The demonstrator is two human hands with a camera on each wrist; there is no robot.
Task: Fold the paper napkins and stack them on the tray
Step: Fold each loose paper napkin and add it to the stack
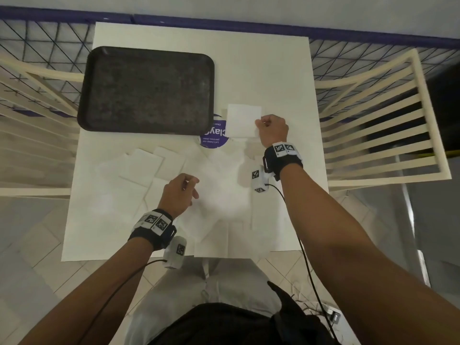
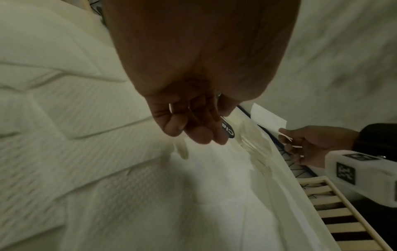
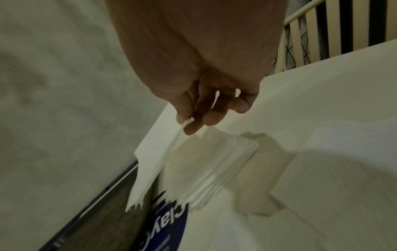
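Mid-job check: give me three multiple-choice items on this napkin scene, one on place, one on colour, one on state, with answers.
1. Where is the folded napkin held?
A. on the tray
B. right of the tray, above the table
C. on the chair

2. What colour is the tray?
A. dark
B. white
C. red

3. How is the right hand?
A. flat on the table
B. pinching the napkin
C. gripping the tray

Answers: B, the napkin hangs beside the tray's right edge; A, its surface is dark, nearly black; B, thumb and finger clamp the napkin's edge in the right wrist view.
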